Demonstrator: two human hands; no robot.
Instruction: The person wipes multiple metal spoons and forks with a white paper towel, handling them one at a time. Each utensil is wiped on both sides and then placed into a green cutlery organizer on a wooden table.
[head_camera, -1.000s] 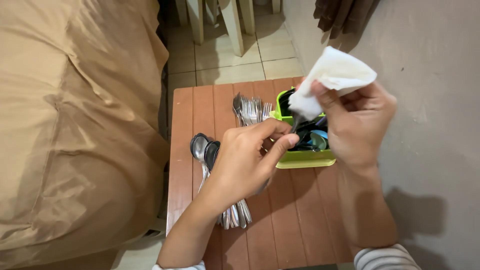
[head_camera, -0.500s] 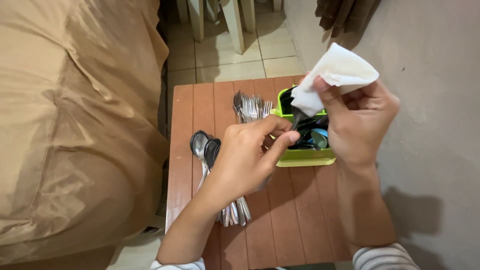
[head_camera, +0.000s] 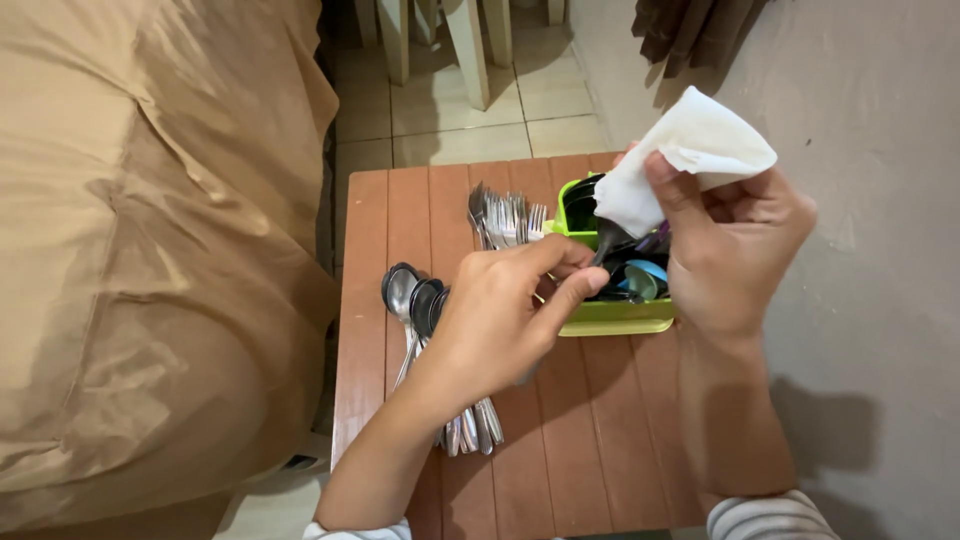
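Observation:
My right hand grips a white cloth bunched over the top of a dark utensil. My left hand pinches the lower end of that same utensil, just left of a lime-green tray with dark and blue utensils inside. Both hands hover over a small brown slatted table. Several metal forks lie on the table behind my left hand. A bunch of metal spoons lies to its left, their handles passing under my wrist.
A tan fabric-covered bed or sofa fills the left side, close to the table's edge. A grey wall runs along the right. Tiled floor and white furniture legs lie beyond the table.
The hands have barely shifted; the cloth in my right hand has twisted slightly around the utensil's top.

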